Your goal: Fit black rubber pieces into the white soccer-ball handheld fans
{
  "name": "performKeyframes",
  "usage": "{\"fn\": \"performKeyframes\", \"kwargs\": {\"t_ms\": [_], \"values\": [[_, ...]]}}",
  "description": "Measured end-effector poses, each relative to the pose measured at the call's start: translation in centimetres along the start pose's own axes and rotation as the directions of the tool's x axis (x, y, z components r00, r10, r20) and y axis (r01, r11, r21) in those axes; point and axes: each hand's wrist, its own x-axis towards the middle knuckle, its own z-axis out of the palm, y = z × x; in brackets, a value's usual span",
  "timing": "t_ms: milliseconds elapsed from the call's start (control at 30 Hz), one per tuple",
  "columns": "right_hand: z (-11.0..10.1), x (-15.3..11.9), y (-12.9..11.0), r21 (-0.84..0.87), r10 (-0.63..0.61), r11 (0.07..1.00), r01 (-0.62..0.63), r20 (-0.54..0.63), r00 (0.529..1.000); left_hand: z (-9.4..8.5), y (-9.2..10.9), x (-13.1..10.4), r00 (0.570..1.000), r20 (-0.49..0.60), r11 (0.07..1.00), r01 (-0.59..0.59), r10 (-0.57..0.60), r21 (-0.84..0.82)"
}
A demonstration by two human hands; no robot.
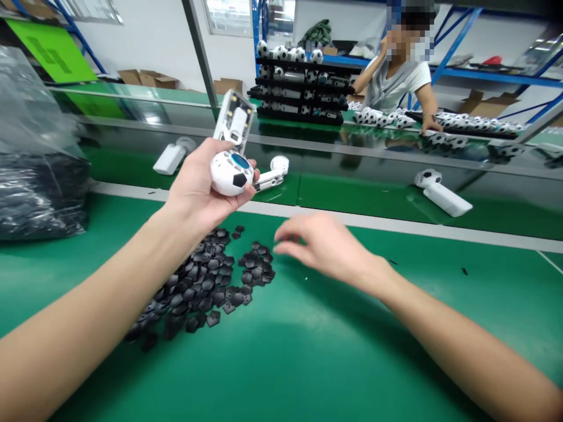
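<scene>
My left hand (197, 181) is closed around a white football-patterned device (232, 174) with a round head. A black pentagon and a blue disc show on the head, and its handle (235, 117) points up with the inner parts uncovered. Lower and to the right, my right hand (319, 243) hovers over the green table, slightly blurred. Its thumb and forefinger are apart, with nothing visible between them. Just left of its fingertips lies a small cluster of black pentagon pieces (257, 265). A larger heap of the same pieces (197, 281) spreads beneath my left forearm.
Beyond the table's pale edge strip (352, 220), a green belt carries white devices (444, 196), others (169, 158) standing further left. A plastic bag with dark contents (39, 158) sits at left. Across the belt, a person (396, 82) works beside black stacked trays (303, 88).
</scene>
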Motion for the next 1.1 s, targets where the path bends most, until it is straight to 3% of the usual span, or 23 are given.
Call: {"fn": "performKeyframes", "kwargs": {"t_ms": [67, 167, 300, 467, 533, 567, 600, 667, 733, 800, 933, 1100], "values": [[1.5, 0.0, -0.1, 0.117, -0.004, 0.993, -0.02, 0.203, 0.979, -0.2, 0.1, 0.4, 0.998, -0.057, 0.999, 0.005, -0.008, -0.043], [2.9, 0.0, 0.1, 0.156, -0.009, 0.987, -0.029, 0.242, 0.97, -0.5, -0.2, 0.8, 0.998, -0.06, 0.999, -0.034, 0.032, -0.038], [3.2, 0.1, 0.6, 0.196, 0.002, 0.979, -0.059, 0.28, 0.96, -0.3, -0.5, 0.7, 0.998, 0.004, 0.998, -0.059, 0.059, -0.019], [3.2, 0.1, 1.0, 0.263, 0.026, 0.96, -0.1, 0.273, 0.962, -0.4, -0.7, 0.3, 0.998, 0.04, 0.999, -0.049, 0.049, 0.0], [3.1, 0.0, 1.1, 0.305, -0.056, 0.953, 0.001, 0.172, 0.984, -0.7, -0.9, 0.2, 0.996, 0.068, 0.999, -0.052, 0.051, 0.001], [3.1, -0.1, 1.2, 0.293, -0.134, 0.95, 0.109, 0.066, 0.989, -0.8, -1.1, 0.2, 0.995, 0.077, 0.998, -0.057, 0.057, 0.004], [3.0, -0.2, 1.2, 0.237, -0.233, 0.941, 0.241, -0.063, 0.97, -0.9, -1.2, 0.2, 0.994, 0.085, 0.998, -0.067, 0.066, 0.008], [2.6, -0.5, 1.1, 0.01, -0.451, 0.88, 0.474, -0.292, 0.843, -1.1, -1.4, 0.3, 0.992, 0.09, 0.996, -0.089, 0.087, 0.021], [1.9, -0.7, 0.8, -0.21, -0.614, 0.785, 0.582, -0.385, 0.689, -1.2, -1.5, 0.3, 0.99, 0.095, 0.994, -0.106, 0.103, 0.032], [1.2, -0.9, 0.4, -0.324, -0.701, 0.712, 0.623, -0.389, 0.598, -1.2, -1.6, 0.1, 0.989, 0.105, 0.993, -0.112, 0.107, 0.039], [0.2, -1.0, -0.2, -0.375, -0.746, 0.666, 0.645, -0.338, 0.573, -1.1, -1.9, -0.1, 0.983, 0.147, 0.992, -0.115, 0.105, 0.057], [0.6, -0.8, -0.2, -0.299, -0.701, 0.704, 0.644, -0.437, 0.564, -1.2, -3.0, 0.1, 0.985, 0.134, 0.988, -0.123, 0.111, 0.089]]}}
